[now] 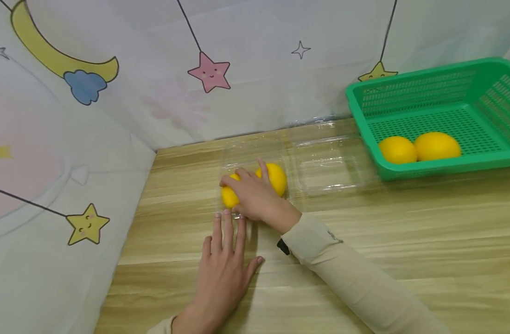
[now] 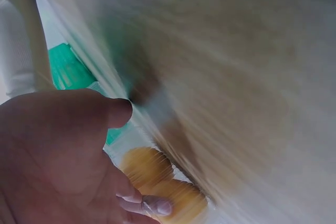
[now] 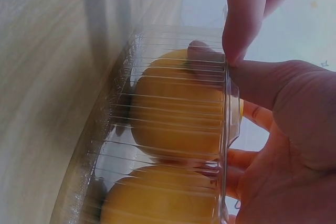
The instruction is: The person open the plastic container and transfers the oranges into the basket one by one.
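Two yellow lemons sit side by side in a clear plastic box [image 1: 226,160] on the table. My right hand [image 1: 257,197] reaches in from above and grips the left lemon [image 1: 229,198]; its thumb lies inside the wall, against the fruit, in the right wrist view. Partly behind that hand is the right lemon [image 1: 279,178]. My left hand [image 1: 222,273] lies palm down with fairly straight fingers, their tips at the box's near edge. A fingertip meets the rim [image 3: 229,93] in the right wrist view.
A second clear plastic box [image 1: 328,171] stands directly right of the first. Farther right is a green basket [image 1: 468,163] holding two more lemons [image 1: 437,146]. A cloth printed with stars [image 1: 211,73] hangs behind and to the left of the wooden table [image 1: 171,195].
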Available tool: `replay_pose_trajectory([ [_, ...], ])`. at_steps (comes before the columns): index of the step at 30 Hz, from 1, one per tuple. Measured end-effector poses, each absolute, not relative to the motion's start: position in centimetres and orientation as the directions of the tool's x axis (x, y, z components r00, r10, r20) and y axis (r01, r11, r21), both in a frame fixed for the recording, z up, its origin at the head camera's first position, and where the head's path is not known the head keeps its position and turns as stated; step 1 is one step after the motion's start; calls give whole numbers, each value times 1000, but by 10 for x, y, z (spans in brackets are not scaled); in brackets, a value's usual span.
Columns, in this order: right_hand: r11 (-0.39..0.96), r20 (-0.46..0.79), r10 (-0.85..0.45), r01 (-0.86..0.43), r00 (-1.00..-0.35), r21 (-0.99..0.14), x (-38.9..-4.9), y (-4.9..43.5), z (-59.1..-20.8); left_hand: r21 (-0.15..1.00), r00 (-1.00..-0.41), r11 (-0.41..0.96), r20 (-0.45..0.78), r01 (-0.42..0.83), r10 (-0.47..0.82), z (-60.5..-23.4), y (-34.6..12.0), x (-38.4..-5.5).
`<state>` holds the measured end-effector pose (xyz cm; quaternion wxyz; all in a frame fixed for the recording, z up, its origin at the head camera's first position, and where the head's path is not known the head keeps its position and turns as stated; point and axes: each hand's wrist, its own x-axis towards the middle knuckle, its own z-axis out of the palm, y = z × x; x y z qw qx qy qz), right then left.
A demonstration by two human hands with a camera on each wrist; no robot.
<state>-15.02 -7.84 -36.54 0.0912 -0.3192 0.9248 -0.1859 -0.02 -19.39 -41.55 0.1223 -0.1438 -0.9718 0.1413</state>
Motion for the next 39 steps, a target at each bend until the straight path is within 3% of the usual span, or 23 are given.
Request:
replay_pose_trajectory([
  [5, 731, -46, -618, -552, -785, -401, -150, -78, -365, -372, -926, 900, 207, 225, 317, -415, -190, -1],
  [18, 740, -39, -614, -558, -788, -376, -153, -77, -361, -392, -901, 887, 246, 246, 358, -416, -188, -5],
  [32, 705, -35, -642, -572, -766, -420, -150, -79, -363, -176, -909, 937, 245, 301, 338, -414, -200, -6],
  [39, 661, 96, -612, -575, -785, -483, -144, -74, -357, -162, -891, 935, 290, 315, 350, -415, -201, -4],
])
